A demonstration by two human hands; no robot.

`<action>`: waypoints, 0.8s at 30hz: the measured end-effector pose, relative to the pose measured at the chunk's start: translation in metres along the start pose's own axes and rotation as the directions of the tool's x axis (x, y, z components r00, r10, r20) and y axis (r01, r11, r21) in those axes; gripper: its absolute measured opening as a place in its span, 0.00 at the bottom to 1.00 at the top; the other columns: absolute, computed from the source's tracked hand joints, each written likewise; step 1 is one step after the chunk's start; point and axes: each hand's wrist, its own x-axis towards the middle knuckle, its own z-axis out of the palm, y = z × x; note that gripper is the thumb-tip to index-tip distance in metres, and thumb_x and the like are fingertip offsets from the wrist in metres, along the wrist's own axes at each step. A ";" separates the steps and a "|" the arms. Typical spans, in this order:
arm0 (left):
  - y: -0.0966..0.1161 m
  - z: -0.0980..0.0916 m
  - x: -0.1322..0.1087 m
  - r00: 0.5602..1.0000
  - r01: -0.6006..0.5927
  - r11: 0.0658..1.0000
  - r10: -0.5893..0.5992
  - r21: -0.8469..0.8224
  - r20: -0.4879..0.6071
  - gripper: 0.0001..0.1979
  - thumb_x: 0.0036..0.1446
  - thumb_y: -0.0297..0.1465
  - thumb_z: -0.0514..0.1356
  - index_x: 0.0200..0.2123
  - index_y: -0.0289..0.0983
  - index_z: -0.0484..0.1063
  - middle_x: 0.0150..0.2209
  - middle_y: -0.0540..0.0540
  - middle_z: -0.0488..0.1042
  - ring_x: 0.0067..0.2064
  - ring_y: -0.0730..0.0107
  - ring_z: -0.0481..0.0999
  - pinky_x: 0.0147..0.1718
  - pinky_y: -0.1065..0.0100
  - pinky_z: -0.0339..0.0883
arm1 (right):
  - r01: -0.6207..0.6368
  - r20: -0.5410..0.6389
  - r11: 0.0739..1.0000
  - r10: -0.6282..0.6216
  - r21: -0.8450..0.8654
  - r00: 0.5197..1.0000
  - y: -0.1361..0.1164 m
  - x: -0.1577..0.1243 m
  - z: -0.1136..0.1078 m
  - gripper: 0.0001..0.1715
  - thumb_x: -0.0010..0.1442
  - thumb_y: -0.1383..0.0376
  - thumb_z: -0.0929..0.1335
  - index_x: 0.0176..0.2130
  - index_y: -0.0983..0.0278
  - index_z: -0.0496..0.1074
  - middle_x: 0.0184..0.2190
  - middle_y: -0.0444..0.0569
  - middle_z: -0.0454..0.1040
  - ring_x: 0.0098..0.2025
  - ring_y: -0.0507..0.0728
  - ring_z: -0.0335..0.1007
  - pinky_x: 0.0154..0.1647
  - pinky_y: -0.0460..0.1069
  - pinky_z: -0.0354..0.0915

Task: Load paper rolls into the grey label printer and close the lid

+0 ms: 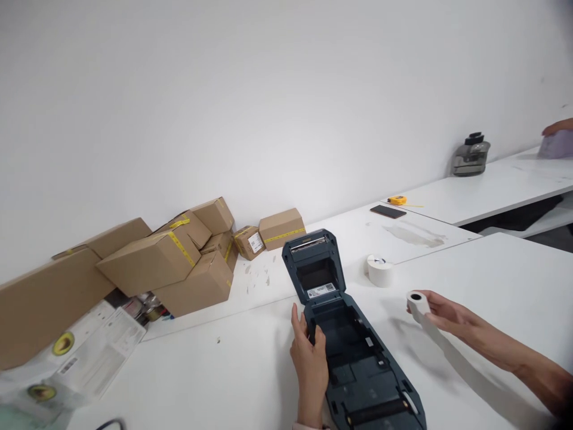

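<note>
A dark label printer (353,370) lies on the white table with its lid (313,263) raised and its inner bay showing. My left hand (310,361) grips the printer's left side wall, with the thumb over the edge. Off to the printer's right, my right hand (452,315) holds a small white paper roll (418,306) between thumb and fingers, its dark core facing me. A strip of paper trails from that roll toward the lower right. Between the lid and my right hand, a wider white roll (380,273) stands on the table.
Cardboard boxes (147,260) are piled at the left, with smaller cartons (282,228) by the wall. White packages (101,346) lie in front. A phone (388,211), yellow tape measure (397,200) and dark bottle (471,156) sit farther back. Another person's hand (559,126) touches something lilac.
</note>
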 end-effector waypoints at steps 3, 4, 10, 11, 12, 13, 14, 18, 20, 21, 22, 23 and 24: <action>-0.001 0.000 0.001 1.000 0.006 1.000 -0.006 0.013 -0.005 0.35 0.62 0.36 0.53 0.69 0.41 0.44 0.65 0.40 0.64 0.64 0.62 0.65 0.57 0.65 0.61 | -0.028 0.002 1.000 0.028 -0.006 1.000 0.015 0.020 0.006 0.39 0.55 0.43 0.69 0.61 0.51 0.63 0.65 0.52 0.63 0.66 0.72 0.56 0.61 0.65 0.62; -0.002 0.000 0.001 1.000 0.011 1.000 -0.010 0.021 -0.006 0.35 0.62 0.35 0.53 0.69 0.41 0.44 0.65 0.40 0.63 0.64 0.61 0.65 0.57 0.64 0.61 | -0.006 -0.006 1.000 0.006 -0.003 1.000 0.019 0.027 0.009 0.40 0.55 0.42 0.68 0.62 0.51 0.62 0.63 0.53 0.66 0.65 0.72 0.59 0.60 0.64 0.62; -0.005 0.001 0.002 1.000 0.020 0.999 -0.020 0.040 -0.009 0.34 0.62 0.36 0.52 0.69 0.41 0.44 0.65 0.40 0.64 0.65 0.61 0.65 0.58 0.63 0.60 | 0.106 0.015 0.993 -0.107 0.046 0.994 0.034 0.054 0.019 0.39 0.53 0.37 0.66 0.53 0.59 0.66 0.45 0.56 0.77 0.46 0.68 0.75 0.45 0.58 0.71; -0.006 0.001 0.002 1.000 0.020 0.999 -0.020 0.037 -0.009 0.34 0.63 0.36 0.52 0.69 0.42 0.43 0.65 0.40 0.63 0.64 0.61 0.65 0.58 0.63 0.60 | 0.120 0.020 0.992 -0.120 0.032 0.993 0.034 0.057 0.018 0.39 0.52 0.37 0.66 0.52 0.60 0.68 0.45 0.56 0.77 0.45 0.68 0.75 0.44 0.58 0.71; -0.007 0.001 0.003 1.000 0.019 0.999 -0.019 0.030 -0.008 0.34 0.63 0.36 0.52 0.69 0.42 0.43 0.65 0.41 0.63 0.64 0.62 0.65 0.58 0.63 0.60 | 0.124 0.041 0.992 -0.124 0.014 0.991 0.034 0.060 0.017 0.39 0.52 0.37 0.67 0.51 0.60 0.68 0.44 0.55 0.78 0.45 0.68 0.75 0.44 0.58 0.72; -0.009 0.002 0.003 1.000 0.019 1.000 -0.019 0.023 -0.008 0.34 0.63 0.36 0.52 0.69 0.43 0.43 0.65 0.41 0.63 0.64 0.62 0.65 0.58 0.64 0.60 | 0.118 0.071 0.993 -0.118 -0.002 0.990 0.034 0.062 0.016 0.40 0.52 0.37 0.67 0.52 0.60 0.69 0.44 0.55 0.78 0.44 0.67 0.75 0.43 0.58 0.72; -0.010 0.002 0.004 1.000 0.022 1.000 -0.021 0.017 -0.009 0.34 0.63 0.36 0.52 0.69 0.44 0.43 0.65 0.42 0.63 0.64 0.63 0.65 0.58 0.64 0.60 | 0.109 0.101 0.994 -0.108 -0.012 0.989 0.033 0.064 0.014 0.40 0.52 0.37 0.67 0.53 0.60 0.69 0.44 0.55 0.78 0.44 0.67 0.75 0.43 0.58 0.72; -0.011 0.002 0.005 0.999 0.029 1.000 -0.029 0.001 -0.013 0.34 0.62 0.37 0.53 0.69 0.44 0.44 0.65 0.42 0.63 0.64 0.63 0.65 0.58 0.64 0.60 | 0.079 0.149 0.996 -0.074 -0.027 0.986 0.035 0.067 0.001 0.41 0.52 0.40 0.69 0.58 0.57 0.68 0.56 0.55 0.74 0.56 0.72 0.70 0.53 0.61 0.68; -0.010 0.002 0.004 0.999 0.033 0.999 -0.033 -0.002 -0.014 0.35 0.62 0.37 0.53 0.69 0.44 0.44 0.65 0.42 0.63 0.64 0.62 0.65 0.58 0.64 0.60 | 0.013 0.159 1.000 -0.011 -0.012 0.987 0.040 0.069 -0.008 0.39 0.52 0.44 0.71 0.60 0.52 0.67 0.63 0.51 0.67 0.64 0.72 0.61 0.59 0.60 0.64; -0.009 0.002 0.004 0.999 0.037 0.999 -0.037 0.002 -0.014 0.35 0.62 0.37 0.53 0.69 0.43 0.43 0.65 0.41 0.63 0.64 0.62 0.65 0.58 0.64 0.61 | -0.033 0.155 0.999 0.030 0.017 0.987 0.043 0.071 -0.013 0.38 0.53 0.45 0.71 0.60 0.51 0.66 0.64 0.49 0.65 0.66 0.71 0.57 0.61 0.59 0.64; -0.008 0.001 0.004 0.999 0.043 0.999 -0.043 0.006 -0.011 0.35 0.62 0.38 0.53 0.69 0.43 0.44 0.65 0.41 0.63 0.64 0.61 0.65 0.57 0.64 0.61 | -0.076 0.132 0.996 0.068 0.055 0.989 0.046 0.074 -0.018 0.37 0.54 0.46 0.71 0.60 0.50 0.66 0.64 0.49 0.65 0.66 0.70 0.57 0.61 0.59 0.64; -0.006 0.001 0.003 0.999 0.045 0.999 -0.045 0.012 -0.011 0.35 0.62 0.38 0.54 0.69 0.43 0.44 0.65 0.41 0.63 0.64 0.61 0.65 0.57 0.64 0.61 | -0.106 0.092 0.990 0.097 0.094 0.991 0.049 0.079 -0.021 0.37 0.54 0.46 0.70 0.60 0.50 0.66 0.64 0.51 0.66 0.66 0.69 0.58 0.61 0.59 0.65; -0.005 0.001 0.003 0.999 0.048 0.999 -0.047 0.016 -0.014 0.35 0.62 0.38 0.54 0.69 0.43 0.44 0.65 0.41 0.63 0.64 0.60 0.65 0.57 0.64 0.61 | -0.119 0.046 0.985 0.114 0.125 0.992 0.050 0.084 -0.024 0.37 0.55 0.46 0.70 0.60 0.51 0.66 0.63 0.52 0.66 0.65 0.69 0.59 0.61 0.58 0.65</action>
